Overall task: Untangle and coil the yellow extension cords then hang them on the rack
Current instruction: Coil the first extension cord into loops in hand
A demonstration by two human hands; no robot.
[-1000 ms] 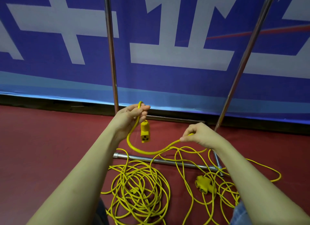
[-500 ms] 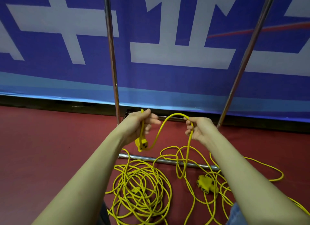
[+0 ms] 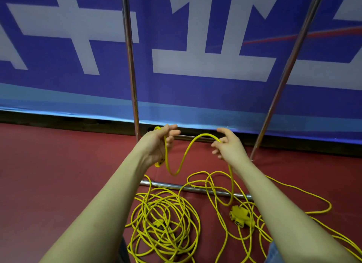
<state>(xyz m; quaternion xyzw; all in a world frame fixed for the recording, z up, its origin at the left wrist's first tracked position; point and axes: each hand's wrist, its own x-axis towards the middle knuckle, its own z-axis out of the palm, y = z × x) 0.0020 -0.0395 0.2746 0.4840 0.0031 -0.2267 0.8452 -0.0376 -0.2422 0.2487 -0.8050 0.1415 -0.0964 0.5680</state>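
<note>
A: Where are the hands?

B: Both are raised in front of the rack (image 3: 130, 70), just above its lower crossbar; the left hand (image 3: 156, 145) grips the yellow cord (image 3: 183, 159) with its fingers curled round it, and the cord's socket end (image 3: 159, 162) hangs below that palm; the right hand (image 3: 228, 145) has the same cord draped across its loosely curled fingers, thumb lifted clear, so it hooks the cord rather than clamping hard.

A: And the cord between them?

B: It drops from the left hand in a narrow U, climbs in an arch to the right hand, then falls in a long loop towards the floor; that loop hangs in front of the front bar (image 3: 195, 188) of the rack's base.

A: What about the rest of the cords?

B: A loose coil (image 3: 166, 223) of many overlapping turns lies on the red floor (image 3: 49, 174) between the forearms, near the left one; a multi-socket block (image 3: 242, 216) lies to the right of it, just beside the right forearm, with looser strands tangled round it and trailing off to the right.

A: Anything behind?

B: A blue banner (image 3: 58, 66) with large white shapes stands behind the rack's two metal uprights; whether the coil and the held cord are one length, I cannot tell.
</note>
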